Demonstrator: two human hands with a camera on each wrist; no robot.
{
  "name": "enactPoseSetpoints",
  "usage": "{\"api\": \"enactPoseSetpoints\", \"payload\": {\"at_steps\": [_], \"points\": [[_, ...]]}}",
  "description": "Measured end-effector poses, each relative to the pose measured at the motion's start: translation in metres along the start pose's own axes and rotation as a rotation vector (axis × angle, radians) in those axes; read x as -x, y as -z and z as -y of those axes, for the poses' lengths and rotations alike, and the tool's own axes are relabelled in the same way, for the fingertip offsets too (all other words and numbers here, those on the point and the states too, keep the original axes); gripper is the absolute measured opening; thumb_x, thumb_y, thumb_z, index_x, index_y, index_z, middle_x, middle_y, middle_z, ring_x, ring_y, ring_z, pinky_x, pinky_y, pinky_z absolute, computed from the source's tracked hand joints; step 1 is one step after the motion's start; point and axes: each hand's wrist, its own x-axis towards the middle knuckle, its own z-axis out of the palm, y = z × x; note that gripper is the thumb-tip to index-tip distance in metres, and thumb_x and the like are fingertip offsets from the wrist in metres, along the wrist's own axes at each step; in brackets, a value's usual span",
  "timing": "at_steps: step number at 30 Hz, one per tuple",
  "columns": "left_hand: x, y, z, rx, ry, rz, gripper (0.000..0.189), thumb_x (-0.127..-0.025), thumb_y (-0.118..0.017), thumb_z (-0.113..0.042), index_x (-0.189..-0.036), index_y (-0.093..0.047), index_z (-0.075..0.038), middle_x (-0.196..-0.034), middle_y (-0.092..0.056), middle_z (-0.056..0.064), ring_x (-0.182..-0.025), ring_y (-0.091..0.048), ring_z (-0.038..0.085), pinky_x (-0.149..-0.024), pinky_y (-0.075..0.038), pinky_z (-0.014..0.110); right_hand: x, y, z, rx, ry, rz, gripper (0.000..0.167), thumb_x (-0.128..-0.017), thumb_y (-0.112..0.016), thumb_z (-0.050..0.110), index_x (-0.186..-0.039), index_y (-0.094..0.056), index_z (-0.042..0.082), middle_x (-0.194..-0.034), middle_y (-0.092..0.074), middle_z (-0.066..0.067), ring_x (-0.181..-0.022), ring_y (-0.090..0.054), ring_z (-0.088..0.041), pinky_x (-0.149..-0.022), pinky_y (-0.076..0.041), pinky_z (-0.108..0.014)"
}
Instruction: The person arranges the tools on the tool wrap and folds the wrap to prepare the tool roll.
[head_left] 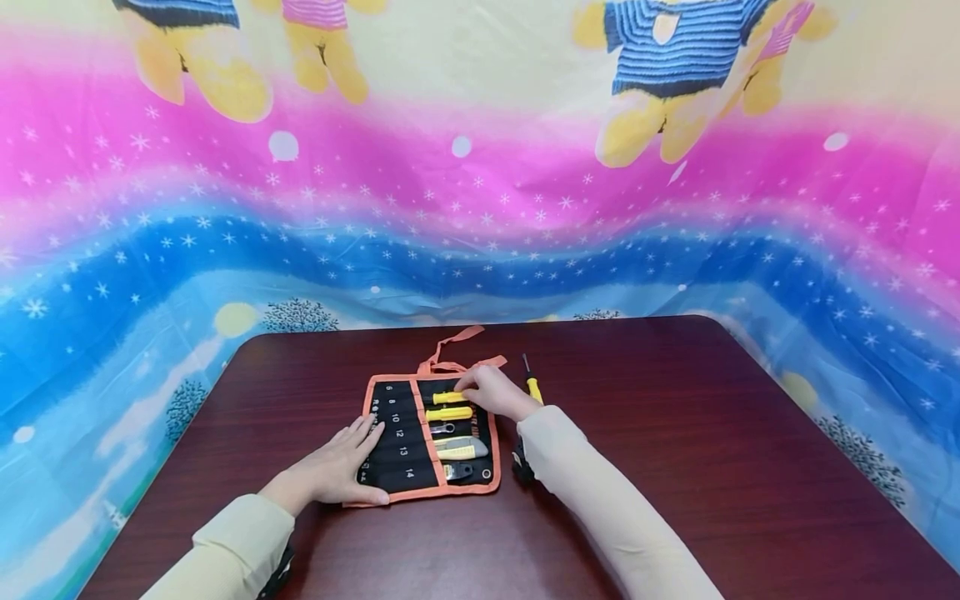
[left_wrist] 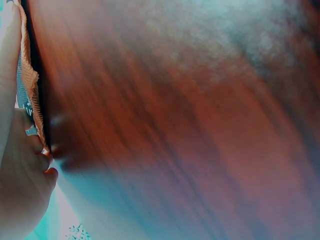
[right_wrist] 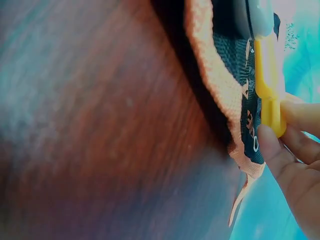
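Note:
A black tool roll [head_left: 386, 475] with orange edging lies unfolded on the table. My left hand [head_left: 341, 458] rests on its left edge, fingers spread and straight. With thumb and fingers, my right hand [head_left: 497, 392] pinches the end of a yellow-handled tool [head_left: 446, 398] in the top pocket; the pocket hides its shaft. Below it in the roll sit another yellow handle [head_left: 450, 414], a wrench [head_left: 444, 429], a yellow and grey utility knife [head_left: 461, 449] and a black tool [head_left: 457, 472]. In the right wrist view, thumb and fingers [right_wrist: 300, 170] meet at the yellow handle's end.
A yellow-handled screwdriver [head_left: 533, 388] lies on the dark red table [head_left: 675, 467], right of the roll. Orange tie straps [head_left: 450, 340] trail from the roll's far edge. A patterned cloth [head_left: 480, 192] hangs behind the table and at its sides.

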Motion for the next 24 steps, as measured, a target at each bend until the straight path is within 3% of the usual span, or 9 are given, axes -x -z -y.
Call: {"api": "enactPoseSetpoints", "payload": {"at_steps": [11, 24], "points": [[0.000, 0.001, 0.000, 0.024, -0.009, -0.003, 0.113, -0.068, -0.059, -0.072, -0.145, -0.019, 0.000, -0.150, -0.011, 0.021, -0.136, -0.009, 0.037, -0.106, -0.016, 0.050, -0.004, -0.001, -0.002, -0.076, -0.067, 0.072, 0.021, -0.093, -0.052, 0.002, -0.104, -0.070, 0.006, -0.099, -0.064, -0.005, -0.069, -0.057, -0.012, -0.063, -0.048, -0.026], [-0.001, -0.002, 0.000, 0.010, 0.008, -0.003, 0.114, -0.066, -0.057, -0.075, -0.146, -0.020, -0.003, -0.151, -0.011, 0.018, -0.137, -0.008, 0.034, -0.107, -0.016, 0.048, -0.011, -0.006, 0.008, -0.094, -0.087, 0.067, 0.024, -0.094, -0.049, 0.003, -0.105, -0.070, 0.009, -0.105, -0.064, -0.005, -0.071, -0.056, -0.012, -0.063, -0.046, -0.026]]}}
